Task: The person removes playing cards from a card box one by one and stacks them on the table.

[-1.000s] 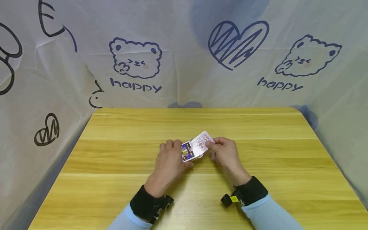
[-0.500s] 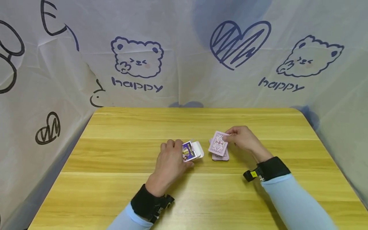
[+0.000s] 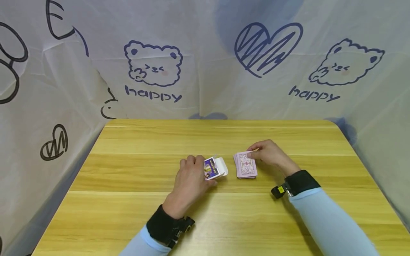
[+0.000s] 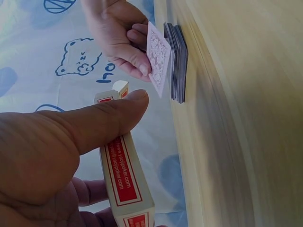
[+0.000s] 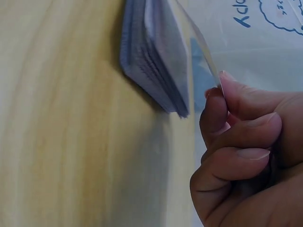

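Observation:
My left hand (image 3: pixel 192 183) grips a small playing card box (image 4: pixel 124 170), white with red side panels and a blue picture on its front. The box's white end flap (image 3: pixel 221 167) stands open toward the right. My right hand (image 3: pixel 272 154) pinches a single playing card (image 4: pixel 158 59) by its corner between thumb and index finger. That card has a pink patterned back and is held just above a stack of cards (image 4: pixel 177 64) on the table. In the right wrist view the stack's (image 5: pixel 151 61) edges look slightly uneven, and the card slants over it.
The wooden table (image 3: pixel 134 220) spreads around both hands, its far edge meeting a pale cloth backdrop (image 3: pixel 205 71) with blue drawings. Cloth also hangs along the left and right sides.
The right hand has carried a card from the box mouth rightward to the stack, then lowered it and lined it up over the stack. The left hand with the box has stayed nearly still.

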Demonstrator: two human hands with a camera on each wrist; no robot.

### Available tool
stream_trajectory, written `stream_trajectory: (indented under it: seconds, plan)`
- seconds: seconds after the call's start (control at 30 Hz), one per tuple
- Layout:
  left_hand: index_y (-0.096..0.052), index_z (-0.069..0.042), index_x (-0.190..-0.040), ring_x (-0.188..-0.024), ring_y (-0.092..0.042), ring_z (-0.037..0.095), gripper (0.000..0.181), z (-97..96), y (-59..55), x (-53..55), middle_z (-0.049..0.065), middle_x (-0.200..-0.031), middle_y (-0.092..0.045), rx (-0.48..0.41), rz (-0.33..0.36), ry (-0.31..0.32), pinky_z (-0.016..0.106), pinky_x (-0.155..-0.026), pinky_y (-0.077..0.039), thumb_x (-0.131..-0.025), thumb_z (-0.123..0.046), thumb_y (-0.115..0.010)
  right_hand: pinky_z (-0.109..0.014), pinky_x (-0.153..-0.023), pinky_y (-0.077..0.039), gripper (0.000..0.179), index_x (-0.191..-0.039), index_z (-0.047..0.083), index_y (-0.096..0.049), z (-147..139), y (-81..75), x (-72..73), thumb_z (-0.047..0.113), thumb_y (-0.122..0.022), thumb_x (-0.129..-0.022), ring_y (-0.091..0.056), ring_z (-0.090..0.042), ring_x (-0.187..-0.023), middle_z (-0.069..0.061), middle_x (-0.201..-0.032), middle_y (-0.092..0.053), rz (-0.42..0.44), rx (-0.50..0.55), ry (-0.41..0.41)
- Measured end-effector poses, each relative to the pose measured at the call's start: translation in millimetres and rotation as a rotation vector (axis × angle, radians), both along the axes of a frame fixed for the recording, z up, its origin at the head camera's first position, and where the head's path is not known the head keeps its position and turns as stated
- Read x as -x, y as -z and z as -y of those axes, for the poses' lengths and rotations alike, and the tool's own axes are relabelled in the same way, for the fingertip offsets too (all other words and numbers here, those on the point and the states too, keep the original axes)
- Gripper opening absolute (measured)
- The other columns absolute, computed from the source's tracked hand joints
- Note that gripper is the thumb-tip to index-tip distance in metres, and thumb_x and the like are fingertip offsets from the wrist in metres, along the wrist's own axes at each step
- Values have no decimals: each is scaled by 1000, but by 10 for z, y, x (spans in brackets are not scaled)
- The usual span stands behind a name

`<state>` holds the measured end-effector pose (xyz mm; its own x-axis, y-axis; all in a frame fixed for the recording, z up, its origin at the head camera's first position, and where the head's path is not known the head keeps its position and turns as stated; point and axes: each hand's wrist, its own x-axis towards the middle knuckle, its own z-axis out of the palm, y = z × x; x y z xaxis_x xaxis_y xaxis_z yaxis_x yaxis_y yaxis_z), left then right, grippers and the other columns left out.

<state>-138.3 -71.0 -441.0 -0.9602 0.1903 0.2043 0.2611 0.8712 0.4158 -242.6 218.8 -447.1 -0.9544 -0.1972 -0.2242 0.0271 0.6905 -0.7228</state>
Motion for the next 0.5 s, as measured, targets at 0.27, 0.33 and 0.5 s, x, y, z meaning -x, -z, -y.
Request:
stream_trajectory:
  seconds: [0.27, 0.33, 0.5]
  plan:
    - [-62, 2, -125, -98, -52, 34, 75, 2, 9, 1, 21, -112, -61, -3, -3, 2, 40, -75, -52, -72, -36, -99, -33, -76, -43, 25, -117, 6, -76, 95, 80, -27, 23, -74, -99, -55, -26, -93, -11, -109, -69, -46, -90, 4]
    - [-62, 2, -125, -98, -51, 34, 76, 1, 6, 5, 20, -111, -61, -4, 5, -2, 39, -74, -52, -72, -37, -99, -33, -76, -43, 24, -115, 6, -75, 112, 96, -34, 22, -75, -98, -56, -26, -93, -11, -108, -69, -74, -116, -4]
    - [-61, 1, -126, -99, -51, 34, 77, 0, -7, 11, 19, -110, -60, -5, 25, -17, 39, -73, -53, -71, -38, -99, -33, -73, -44, 21, -111, 7, -73, 156, 110, -37, 23, -75, -97, -59, -25, -86, -10, -102, -71, -123, -209, -19]
